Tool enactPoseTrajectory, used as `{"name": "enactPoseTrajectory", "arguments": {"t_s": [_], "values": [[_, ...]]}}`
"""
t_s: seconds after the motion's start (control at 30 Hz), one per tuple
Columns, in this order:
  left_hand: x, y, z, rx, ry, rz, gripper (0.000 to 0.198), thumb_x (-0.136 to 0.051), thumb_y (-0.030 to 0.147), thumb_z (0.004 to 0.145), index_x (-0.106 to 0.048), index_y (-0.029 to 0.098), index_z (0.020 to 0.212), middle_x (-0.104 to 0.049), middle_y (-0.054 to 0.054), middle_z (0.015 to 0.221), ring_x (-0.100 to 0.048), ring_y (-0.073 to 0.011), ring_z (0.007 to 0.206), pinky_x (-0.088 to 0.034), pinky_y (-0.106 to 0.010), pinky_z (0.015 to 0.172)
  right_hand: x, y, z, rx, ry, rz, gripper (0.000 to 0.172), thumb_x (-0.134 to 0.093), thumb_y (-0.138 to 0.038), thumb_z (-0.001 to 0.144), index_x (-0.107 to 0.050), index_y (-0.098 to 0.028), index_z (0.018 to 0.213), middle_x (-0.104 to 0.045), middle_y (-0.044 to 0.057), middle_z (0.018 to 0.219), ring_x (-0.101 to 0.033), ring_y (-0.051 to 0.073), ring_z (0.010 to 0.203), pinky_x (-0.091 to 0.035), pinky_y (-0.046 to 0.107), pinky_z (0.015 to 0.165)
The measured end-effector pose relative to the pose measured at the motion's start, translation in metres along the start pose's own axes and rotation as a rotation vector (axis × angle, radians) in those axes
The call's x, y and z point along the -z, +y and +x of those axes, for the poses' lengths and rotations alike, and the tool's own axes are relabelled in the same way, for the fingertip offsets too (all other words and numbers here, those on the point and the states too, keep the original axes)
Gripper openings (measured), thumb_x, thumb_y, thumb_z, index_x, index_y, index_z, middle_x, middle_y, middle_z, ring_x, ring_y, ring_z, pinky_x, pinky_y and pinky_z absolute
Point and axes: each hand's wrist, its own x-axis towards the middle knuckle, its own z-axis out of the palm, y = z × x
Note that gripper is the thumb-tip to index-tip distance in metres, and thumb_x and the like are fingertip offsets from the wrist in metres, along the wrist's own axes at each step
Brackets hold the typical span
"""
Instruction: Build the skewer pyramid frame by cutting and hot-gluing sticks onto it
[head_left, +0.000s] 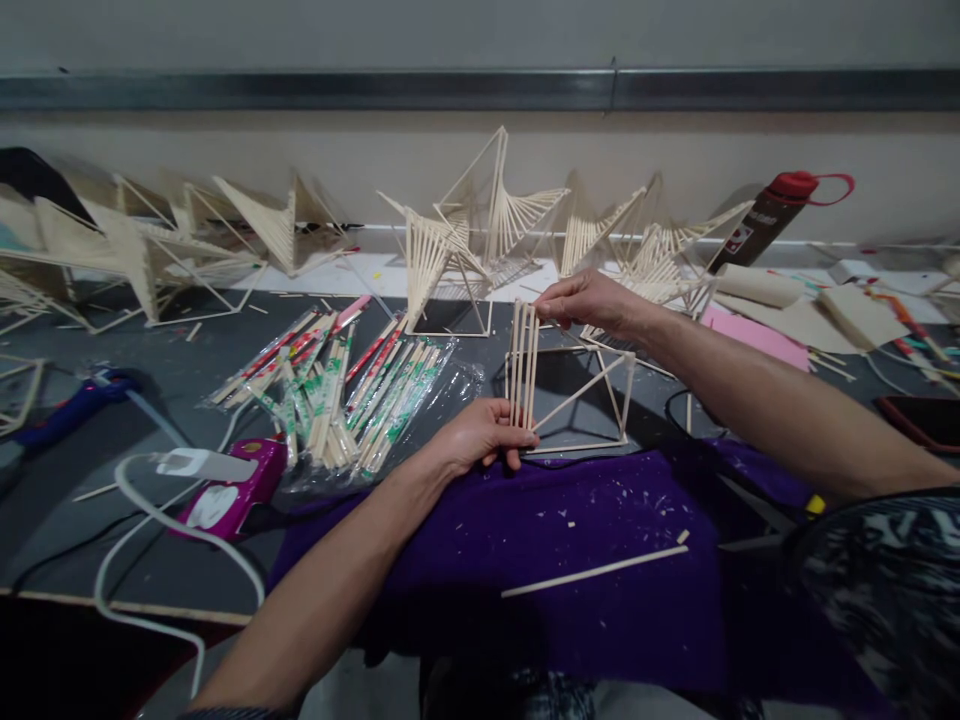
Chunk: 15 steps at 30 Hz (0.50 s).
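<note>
A small open frame of thin wooden sticks [628, 400] stands at the table's near edge, with several upright sticks [523, 365] side by side along its left. My left hand [487, 435] is closed around the lower ends of these uprights, thumb in front and fingertips below. At their tops, my right hand [577, 300] pinches the upper end of the rightmost stick between thumb and fingers. A loose stick [592, 572] and a short cut piece [682, 537] lie on the purple cloth [480, 570] in front of me.
Wrapped chopstick packets [390, 400] lie left of the frame. Twisted stick models [427, 260] line the wall. A blue glue gun [79, 410], a magenta box [236, 490] with a white cable [120, 480], and a bottle with a red cap [795, 185] are also around.
</note>
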Motion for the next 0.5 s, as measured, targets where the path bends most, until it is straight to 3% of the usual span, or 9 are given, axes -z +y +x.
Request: {"name": "enactPoseTrajectory", "arguments": {"t_s": [0.5], "values": [[-0.0013,0.0004,0.0037,0.02,0.017,-0.028,0.013,-0.067,0.018,0.067,-0.059,0.011,0.076,-0.068,-0.004,0.067,-0.054,-0.0049,0.038,-0.02,-0.015,0.031,-0.0045,0.0001,0.0017,-0.004,0.05,0.027,0.01,-0.07,-0.024,0.068,-0.071,-0.014,0.068,-0.06,0.0,0.056,-0.043,0.006,0.047,-0.034,0.022,0.046]]}}
